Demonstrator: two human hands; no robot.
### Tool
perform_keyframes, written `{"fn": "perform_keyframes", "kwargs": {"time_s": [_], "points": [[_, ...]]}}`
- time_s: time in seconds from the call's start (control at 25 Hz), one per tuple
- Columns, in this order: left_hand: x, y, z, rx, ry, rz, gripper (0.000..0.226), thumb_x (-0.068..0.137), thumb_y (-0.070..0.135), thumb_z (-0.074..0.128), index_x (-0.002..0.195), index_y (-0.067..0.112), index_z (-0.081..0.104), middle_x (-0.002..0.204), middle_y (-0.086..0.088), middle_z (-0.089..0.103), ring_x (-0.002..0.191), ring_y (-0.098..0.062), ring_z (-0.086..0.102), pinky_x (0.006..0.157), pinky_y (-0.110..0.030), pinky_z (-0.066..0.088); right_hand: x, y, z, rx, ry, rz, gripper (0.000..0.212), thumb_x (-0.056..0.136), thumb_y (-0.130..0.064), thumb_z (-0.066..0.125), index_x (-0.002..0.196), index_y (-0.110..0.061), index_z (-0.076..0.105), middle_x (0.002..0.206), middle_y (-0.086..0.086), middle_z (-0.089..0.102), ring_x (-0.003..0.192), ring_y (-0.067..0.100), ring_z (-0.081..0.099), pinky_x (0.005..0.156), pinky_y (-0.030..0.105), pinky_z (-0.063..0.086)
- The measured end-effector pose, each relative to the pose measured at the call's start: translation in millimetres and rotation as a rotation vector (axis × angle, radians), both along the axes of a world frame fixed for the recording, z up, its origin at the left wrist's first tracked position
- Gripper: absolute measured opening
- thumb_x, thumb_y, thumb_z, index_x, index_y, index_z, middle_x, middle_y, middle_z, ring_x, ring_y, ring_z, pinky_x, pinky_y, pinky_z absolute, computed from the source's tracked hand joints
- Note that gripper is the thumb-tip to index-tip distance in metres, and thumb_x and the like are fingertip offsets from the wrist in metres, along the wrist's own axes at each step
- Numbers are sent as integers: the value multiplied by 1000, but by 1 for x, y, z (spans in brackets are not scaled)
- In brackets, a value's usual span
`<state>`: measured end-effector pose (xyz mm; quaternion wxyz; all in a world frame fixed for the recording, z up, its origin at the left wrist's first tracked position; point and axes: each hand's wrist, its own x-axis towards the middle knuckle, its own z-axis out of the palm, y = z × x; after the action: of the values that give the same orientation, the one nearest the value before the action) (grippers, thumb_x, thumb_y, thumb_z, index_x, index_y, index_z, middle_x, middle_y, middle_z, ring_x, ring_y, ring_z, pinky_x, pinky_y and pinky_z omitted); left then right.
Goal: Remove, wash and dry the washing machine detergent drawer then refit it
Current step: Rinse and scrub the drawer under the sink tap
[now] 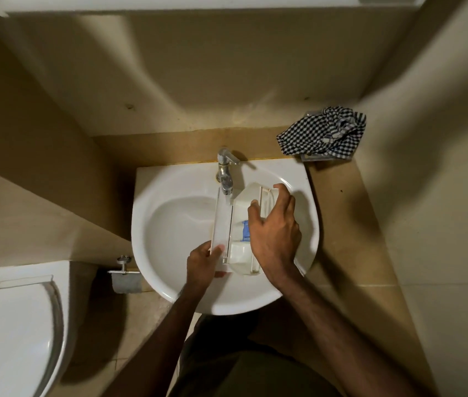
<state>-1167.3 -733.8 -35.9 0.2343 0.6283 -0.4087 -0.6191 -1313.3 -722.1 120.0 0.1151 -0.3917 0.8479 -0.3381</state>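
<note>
The white plastic detergent drawer [235,224] lies lengthwise in the white washbasin [169,233], its far end under the chrome tap [225,170]. A blue insert [245,230] shows in its middle compartment. My left hand [202,263] grips the drawer's near left corner, thumb on top. My right hand [274,227] spreads over the drawer's right side, thumb inside a compartment and fingers curled over the right rim. Water appears to run from the spout onto the drawer.
A black-and-white checked cloth [324,134] lies bunched on the tan ledge behind the basin at the right. A white toilet [12,330] stands at lower left, with a paper holder [125,277] on the wall between. Tan walls close in on both sides.
</note>
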Motion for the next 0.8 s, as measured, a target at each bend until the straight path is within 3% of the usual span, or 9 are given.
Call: {"fn": "perform_keyframes", "kwargs": {"time_s": [0.08, 0.2, 0.32, 0.44, 0.64, 0.8], "points": [[11, 8, -2, 85, 71, 54, 29, 94, 17, 72, 123, 14, 70, 107, -9, 77, 91, -27, 76, 72, -42, 65, -5, 0, 0, -13, -30, -28, 58, 97, -37, 65, 146, -19, 42, 129, 7, 60, 102, 33, 68, 77, 44, 57], [22, 17, -2, 50, 92, 94, 25, 95, 2, 66, 117, 12, 73, 101, -10, 79, 85, -29, 75, 72, -31, 64, -10, 2, -2, -11, -112, -107, 57, 97, -39, 67, 145, -20, 44, 133, 5, 61, 107, 29, 66, 78, 36, 53], [23, 17, 0, -50, 158, 79, 25, 99, 11, 65, 121, 19, 73, 102, -7, 79, 85, -27, 73, 77, -38, 64, -23, 7, 1, -31, -212, -133, 57, 93, -40, 73, 139, -21, 46, 129, 2, 64, 105, 21, 64, 82, 33, 49], [18, -6, 7, -71, 181, 86, 25, 97, 20, 69, 122, 19, 70, 99, -8, 79, 84, -23, 73, 71, -36, 64, -43, 12, 1, -60, -245, -198, 58, 88, -43, 77, 135, -23, 49, 123, -2, 66, 103, 18, 65, 83, 41, 59], [-15, -59, 22, -44, 199, 119, 17, 94, 15, 72, 102, 1, 70, 83, -11, 78, 73, -25, 73, 61, -29, 60, -61, 18, 5, -63, -278, -241, 43, 88, -53, 75, 121, -35, 54, 100, -20, 59, 94, 15, 68, 72, 48, 64], [-29, -93, 24, -4, 205, 129, 36, 90, 25, 77, 95, -10, 70, 87, -19, 75, 75, -27, 71, 71, -40, 64, -64, 19, 6, 17, -256, -229, 54, 91, -63, 66, 129, -28, 54, 108, -10, 64, 96, 18, 68, 75, 47, 63]]}}
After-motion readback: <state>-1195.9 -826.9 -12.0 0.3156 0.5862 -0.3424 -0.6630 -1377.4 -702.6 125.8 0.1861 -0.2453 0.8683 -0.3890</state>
